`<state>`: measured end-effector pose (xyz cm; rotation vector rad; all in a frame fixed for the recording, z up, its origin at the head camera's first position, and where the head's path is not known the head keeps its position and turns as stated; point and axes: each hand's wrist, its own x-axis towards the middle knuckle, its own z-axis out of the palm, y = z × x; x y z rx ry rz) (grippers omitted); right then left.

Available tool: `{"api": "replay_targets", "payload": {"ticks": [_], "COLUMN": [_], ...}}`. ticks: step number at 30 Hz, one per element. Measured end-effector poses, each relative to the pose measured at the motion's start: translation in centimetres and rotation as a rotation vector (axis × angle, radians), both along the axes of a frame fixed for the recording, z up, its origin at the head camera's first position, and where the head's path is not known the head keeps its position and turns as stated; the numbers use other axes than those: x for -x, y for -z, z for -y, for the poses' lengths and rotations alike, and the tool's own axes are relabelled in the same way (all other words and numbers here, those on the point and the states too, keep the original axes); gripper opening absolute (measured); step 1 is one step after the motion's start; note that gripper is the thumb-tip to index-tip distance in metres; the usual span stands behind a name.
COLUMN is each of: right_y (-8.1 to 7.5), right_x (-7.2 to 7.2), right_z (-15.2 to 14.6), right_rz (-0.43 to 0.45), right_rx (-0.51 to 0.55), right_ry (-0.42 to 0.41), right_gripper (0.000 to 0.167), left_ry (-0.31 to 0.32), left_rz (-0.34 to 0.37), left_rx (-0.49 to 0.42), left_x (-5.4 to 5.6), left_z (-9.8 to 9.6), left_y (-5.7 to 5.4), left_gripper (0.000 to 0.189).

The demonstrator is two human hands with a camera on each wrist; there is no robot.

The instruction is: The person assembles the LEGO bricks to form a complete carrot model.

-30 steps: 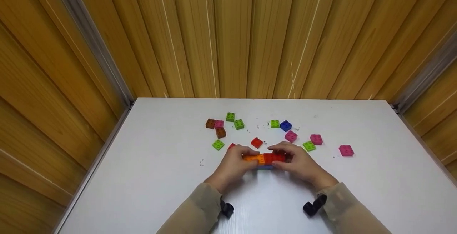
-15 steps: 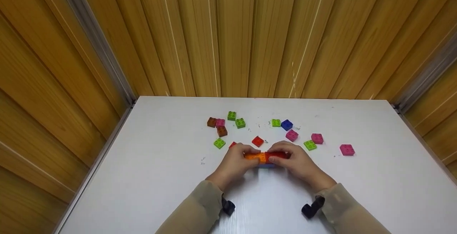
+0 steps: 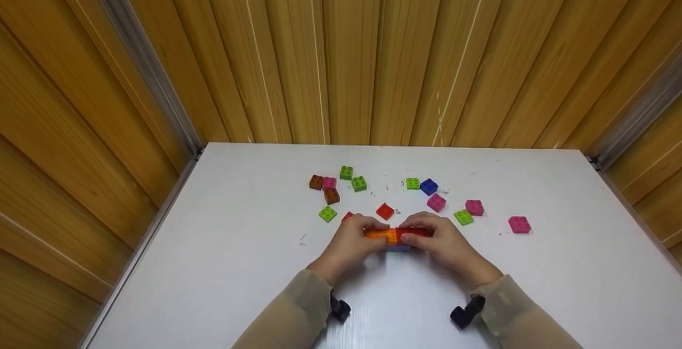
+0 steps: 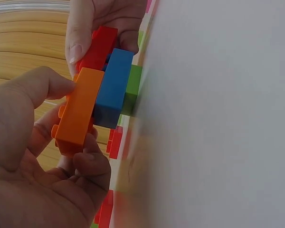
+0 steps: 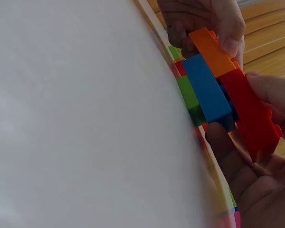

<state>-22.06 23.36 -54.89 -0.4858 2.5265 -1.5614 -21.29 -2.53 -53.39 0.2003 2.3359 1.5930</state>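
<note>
A small build of toy bricks stands between both hands near the middle of the table. Its lowest layer is a green brick [image 4: 132, 90], topped by a blue brick [image 4: 114, 88]. Above these an orange brick [image 4: 80, 109] and a red brick [image 4: 99, 50] sit end to end, overhanging the blue one at either side. My left hand [image 3: 347, 243] grips the orange brick, thumb in front and fingers behind. My right hand [image 3: 446, 238] pinches the red brick, its thumb close to the seam. In the right wrist view, blue studs [image 5: 228, 97] show in a gap under the red brick.
Several loose bricks lie farther back on the white table [image 3: 240, 242]: brown [image 3: 331, 196], green [image 3: 359, 184], dark blue [image 3: 429, 186], pink [image 3: 474, 207] and red [image 3: 385, 211]. A wood-patterned wall [image 3: 349, 56] rises behind the table's far edge.
My right hand's thumb and fingers have closed in on the red brick, the thumb moving towards the seam. The left hand keeps its hold on the orange brick; the head view has shifted slightly.
</note>
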Motion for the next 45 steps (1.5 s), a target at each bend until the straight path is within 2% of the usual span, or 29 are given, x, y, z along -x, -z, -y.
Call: {"api": "replay_targets", "payload": {"ticks": [4, 9, 16, 22, 27, 34, 38, 41, 45], "right_y": [-0.3, -0.5, -0.4, -0.7, -1.0, -1.4, -1.5, -1.4, -1.5], "right_x": [-0.1, -0.3, -0.4, -0.5, -0.6, -0.9, -0.9, -0.5, 0.2], "right_z": [0.2, 0.3, 0.0, 0.1, 0.4, 0.8, 0.9, 0.4, -0.3], "right_rz": [0.003, 0.058, 0.068, 0.076, 0.105, 0.084, 0.083, 0.125, 0.211], "right_rx": [0.009, 0.007, -0.002, 0.022, 0.003, -0.065, -0.102, -0.090, -0.083], "right_ry": [0.011, 0.005, -0.006, -0.002, 0.020, 0.064, 0.062, 0.025, 0.001], "right_gripper": [0.023, 0.027, 0.025, 0.026, 0.025, 0.025, 0.030, 0.036, 0.042], "left_ry": [0.008, 0.013, 0.017, 0.032, 0.037, 0.035, 0.036, 0.040, 0.043], "left_rz": [-0.015, -0.050, -0.003, -0.006, -0.003, -0.009, -0.043, -0.060, -0.037], "left_rx": [-0.007, -0.009, -0.021, -0.003, 0.018, 0.010, 0.026, 0.034, 0.044], "left_x": [0.1, 0.1, -0.1, -0.1, 0.0, 0.1, 0.1, 0.1, 0.2], "left_z": [0.1, 0.0, -0.1, -0.2, 0.0, 0.2, 0.3, 0.4, 0.4], "left_y": [-0.1, 0.0, -0.2, -0.3, -0.4, -0.3, -0.1, -0.1, -0.2], "left_gripper": [0.022, 0.021, 0.020, 0.021, 0.022, 0.023, 0.024, 0.023, 0.022]}}
